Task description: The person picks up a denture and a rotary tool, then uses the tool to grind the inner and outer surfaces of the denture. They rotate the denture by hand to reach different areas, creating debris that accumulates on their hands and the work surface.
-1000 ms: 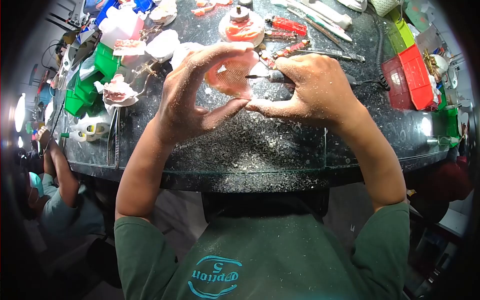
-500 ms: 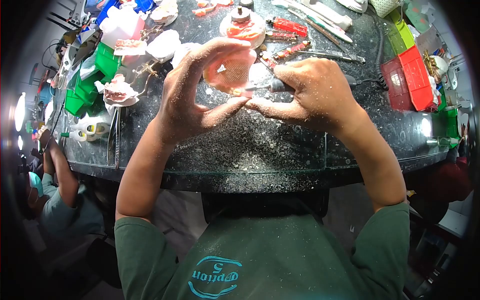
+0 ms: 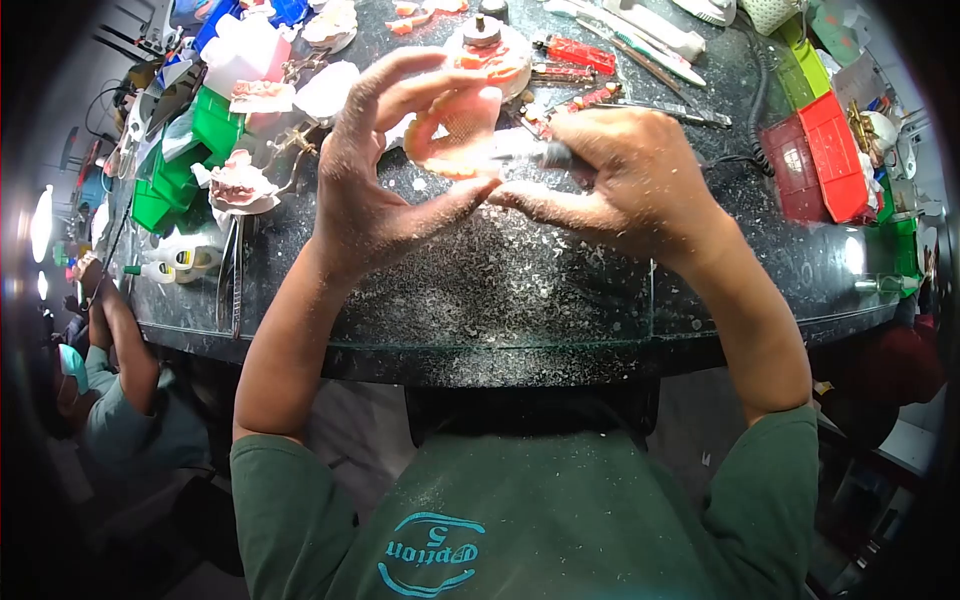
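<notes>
Left hand [image 3: 370,190] pinches a pink denture plate [image 3: 455,130] between thumb and curled fingers, held up over the dark worktop [image 3: 500,290], just in front of the person's chest. Right hand [image 3: 630,185] is closed around a grinding handpiece [image 3: 535,153], its tip meeting the plate's lower edge; the two thumbs touch under the plate. Both hands are dusted with pale shavings, and the same dust is thick on the worktop below them.

Readable writing: shirt [image 3: 520,520] shows teal "Option 5", seen upside down. No other label is legible.

Behind the hands: round plaster model [image 3: 490,50] with orange wax, red lighter [image 3: 578,52], a long metal tool [image 3: 660,110]. A coiled black cord [image 3: 760,100] runs back from the right hand. Right side: red tray [image 3: 830,155] and green tray [image 3: 805,60]. Left side: green containers [image 3: 190,150], plaster tooth casts [image 3: 238,185], white bottle [image 3: 180,262]. A co-worker's arm [image 3: 115,330] in a light sleeve is at far left, below the bench edge.
</notes>
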A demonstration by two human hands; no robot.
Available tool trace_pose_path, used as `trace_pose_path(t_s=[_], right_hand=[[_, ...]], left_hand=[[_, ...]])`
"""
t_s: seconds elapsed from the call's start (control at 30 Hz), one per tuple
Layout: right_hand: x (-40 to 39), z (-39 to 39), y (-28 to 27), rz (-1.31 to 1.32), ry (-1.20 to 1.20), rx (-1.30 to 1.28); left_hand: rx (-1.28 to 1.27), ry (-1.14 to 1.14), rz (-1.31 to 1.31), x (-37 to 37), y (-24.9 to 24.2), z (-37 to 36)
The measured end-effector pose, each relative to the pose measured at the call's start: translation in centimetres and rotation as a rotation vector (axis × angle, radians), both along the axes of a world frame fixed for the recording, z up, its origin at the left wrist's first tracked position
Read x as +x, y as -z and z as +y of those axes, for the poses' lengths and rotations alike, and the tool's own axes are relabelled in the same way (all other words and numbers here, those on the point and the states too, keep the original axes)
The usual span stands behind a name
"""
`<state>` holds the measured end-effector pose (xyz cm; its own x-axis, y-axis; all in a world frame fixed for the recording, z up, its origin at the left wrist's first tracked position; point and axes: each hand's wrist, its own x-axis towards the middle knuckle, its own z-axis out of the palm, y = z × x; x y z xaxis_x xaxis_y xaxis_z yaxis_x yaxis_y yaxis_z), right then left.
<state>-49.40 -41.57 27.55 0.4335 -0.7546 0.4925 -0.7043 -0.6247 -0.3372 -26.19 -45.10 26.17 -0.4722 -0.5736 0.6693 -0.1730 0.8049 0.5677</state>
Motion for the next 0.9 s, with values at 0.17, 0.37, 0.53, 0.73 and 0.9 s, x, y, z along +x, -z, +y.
trace_pose_path(t_s=[0.17, 0.37, 0.53, 0.73, 0.9], right_hand=[[-1.4, -0.9, -1.2, -0.302, -0.034, 0.174], [-2.5, -2.1, -0.1, -0.204, 0.025, -0.020], [-2.1, -1.7, -0.6, -0.213, 0.038, 0.111], [-2.0, -1.7, -0.5, -0.191, 0.067, 0.152], [-1.0, -1.0, -0.5, -0.081, 0.158, 0.185]], left_hand=[[0.251, 0.065, 0.089, -0.4, -0.1, 0.5], [0.259, 0.062, 0.087, -0.3, 0.1, 0.4], [0.280, 0.078, 0.096, -0.3, 0.1, 0.2], [0.302, 0.076, 0.083, -0.3, 0.0, 0.4], [0.218, 0.021, -0.049, 0.0, -0.5, 0.3]])
